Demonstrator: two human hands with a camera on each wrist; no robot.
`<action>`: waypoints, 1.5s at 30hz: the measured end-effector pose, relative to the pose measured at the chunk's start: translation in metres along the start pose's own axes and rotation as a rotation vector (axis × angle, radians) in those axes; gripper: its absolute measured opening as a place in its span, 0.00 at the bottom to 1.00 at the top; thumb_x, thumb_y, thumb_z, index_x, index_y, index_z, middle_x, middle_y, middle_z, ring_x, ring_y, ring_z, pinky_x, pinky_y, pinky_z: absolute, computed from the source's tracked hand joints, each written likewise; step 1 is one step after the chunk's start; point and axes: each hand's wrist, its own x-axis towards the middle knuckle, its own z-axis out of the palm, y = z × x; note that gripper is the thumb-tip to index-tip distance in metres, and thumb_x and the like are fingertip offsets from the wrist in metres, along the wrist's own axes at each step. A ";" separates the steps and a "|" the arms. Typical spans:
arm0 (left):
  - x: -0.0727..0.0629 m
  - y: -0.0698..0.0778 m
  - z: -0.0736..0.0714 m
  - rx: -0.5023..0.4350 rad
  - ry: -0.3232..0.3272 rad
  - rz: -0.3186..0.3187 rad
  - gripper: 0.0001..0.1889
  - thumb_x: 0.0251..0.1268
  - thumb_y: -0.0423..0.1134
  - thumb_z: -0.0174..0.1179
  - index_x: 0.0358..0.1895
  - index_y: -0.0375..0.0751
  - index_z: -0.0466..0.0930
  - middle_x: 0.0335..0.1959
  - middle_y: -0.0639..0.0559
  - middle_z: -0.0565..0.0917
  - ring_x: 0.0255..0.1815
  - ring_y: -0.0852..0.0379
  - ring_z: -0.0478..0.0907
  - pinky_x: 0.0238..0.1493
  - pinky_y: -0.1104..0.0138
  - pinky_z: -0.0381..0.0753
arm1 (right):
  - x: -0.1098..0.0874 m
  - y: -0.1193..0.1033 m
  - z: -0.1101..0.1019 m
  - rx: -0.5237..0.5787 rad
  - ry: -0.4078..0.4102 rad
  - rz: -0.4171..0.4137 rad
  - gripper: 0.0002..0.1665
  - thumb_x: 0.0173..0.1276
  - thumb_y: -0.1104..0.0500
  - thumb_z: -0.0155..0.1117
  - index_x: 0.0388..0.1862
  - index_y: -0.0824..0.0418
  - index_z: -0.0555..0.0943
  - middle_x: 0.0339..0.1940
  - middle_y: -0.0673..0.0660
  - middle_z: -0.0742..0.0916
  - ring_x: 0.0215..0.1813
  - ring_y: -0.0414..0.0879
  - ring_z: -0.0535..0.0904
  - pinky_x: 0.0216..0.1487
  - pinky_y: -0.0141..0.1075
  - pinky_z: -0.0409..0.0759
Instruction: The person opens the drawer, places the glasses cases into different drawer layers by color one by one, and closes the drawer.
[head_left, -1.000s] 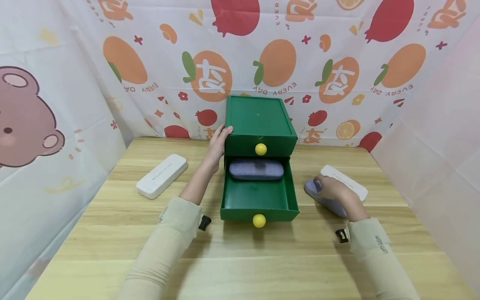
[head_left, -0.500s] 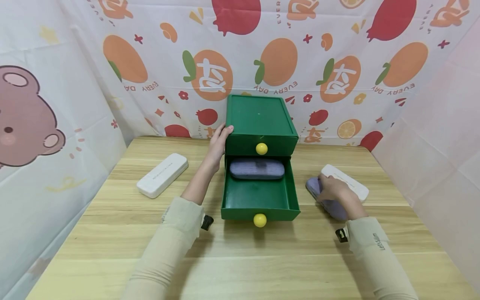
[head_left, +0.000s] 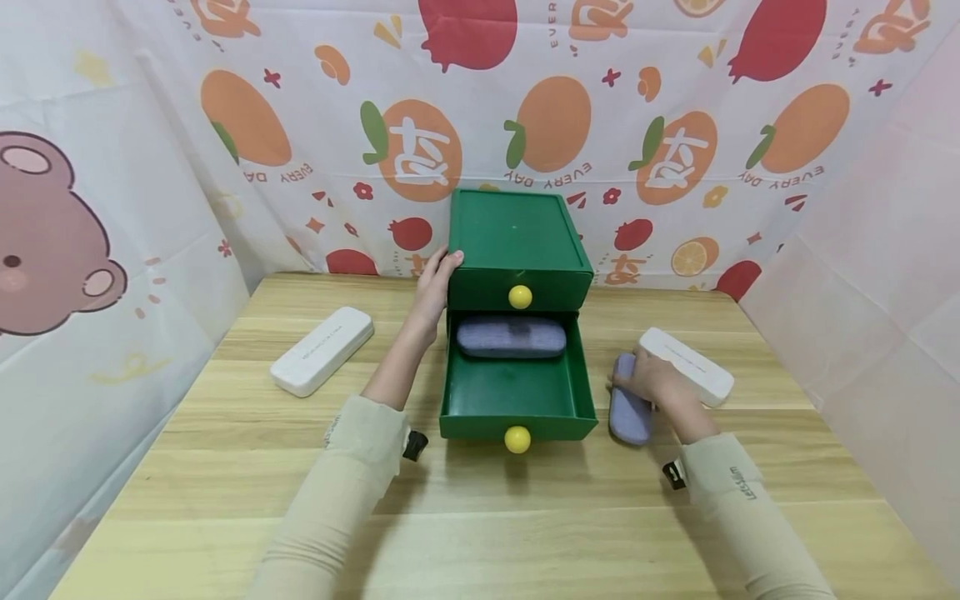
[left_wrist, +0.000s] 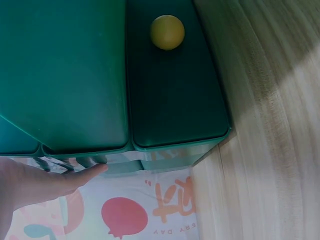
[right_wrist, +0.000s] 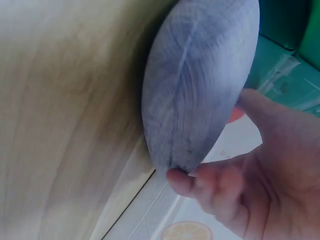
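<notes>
Now, far left, one white case (head_left: 322, 352) lies on the tabletop (head_left: 510, 533); next, the left hand (head_left: 434, 287), fingers extended, rests along the green cabinet's (head_left: 517, 229) side, apparently steadying it. The lower drawer (head_left: 510, 392) stands out, exposing a stowed purple case (head_left: 491, 337) across its back. Rightward, the right hand (head_left: 651, 377) pinches another purple case (head_left: 631, 423), seemingly for control, near a second white case (head_left: 693, 367).
</notes>
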 end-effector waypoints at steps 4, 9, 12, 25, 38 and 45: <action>-0.001 0.000 0.001 0.020 0.009 0.012 0.37 0.63 0.58 0.47 0.72 0.50 0.49 0.71 0.50 0.49 0.66 0.50 0.52 0.62 0.53 0.55 | -0.004 0.003 -0.004 0.015 -0.012 -0.034 0.36 0.65 0.46 0.56 0.59 0.73 0.64 0.21 0.66 0.80 0.13 0.50 0.77 0.12 0.36 0.73; -0.002 0.000 0.001 0.021 0.014 0.013 0.37 0.62 0.58 0.47 0.72 0.49 0.49 0.71 0.49 0.49 0.66 0.50 0.52 0.62 0.53 0.55 | -0.010 0.010 -0.011 0.060 -0.110 -0.106 0.15 0.68 0.63 0.43 0.32 0.73 0.74 0.11 0.60 0.80 0.13 0.52 0.78 0.15 0.39 0.76; -0.002 0.001 0.001 0.018 0.017 0.015 0.37 0.63 0.58 0.47 0.72 0.49 0.49 0.71 0.50 0.50 0.66 0.51 0.52 0.62 0.53 0.55 | -0.016 0.011 -0.013 0.127 -0.173 -0.129 0.10 0.61 0.72 0.42 0.29 0.73 0.73 0.14 0.61 0.81 0.15 0.54 0.79 0.18 0.41 0.78; -0.002 -0.001 -0.001 -0.001 0.016 0.008 0.37 0.62 0.57 0.48 0.72 0.50 0.49 0.70 0.49 0.51 0.65 0.48 0.57 0.60 0.54 0.59 | -0.027 0.009 -0.005 -0.062 -0.110 -0.180 0.22 0.49 0.57 0.73 0.32 0.72 0.74 0.26 0.64 0.80 0.27 0.54 0.79 0.29 0.43 0.78; -0.003 0.000 -0.001 -0.012 0.038 0.003 0.36 0.62 0.55 0.50 0.71 0.49 0.52 0.69 0.49 0.56 0.62 0.50 0.61 0.57 0.55 0.63 | -0.013 0.004 0.006 -0.237 0.053 -0.456 0.42 0.43 0.54 0.77 0.57 0.68 0.70 0.46 0.63 0.77 0.46 0.56 0.73 0.46 0.48 0.71; -0.003 0.000 -0.002 -0.008 0.037 0.004 0.36 0.62 0.56 0.50 0.71 0.50 0.53 0.68 0.49 0.57 0.62 0.52 0.61 0.56 0.55 0.64 | -0.005 0.009 0.009 -0.154 -0.005 -0.416 0.38 0.46 0.52 0.75 0.53 0.67 0.71 0.42 0.60 0.76 0.41 0.52 0.72 0.43 0.46 0.71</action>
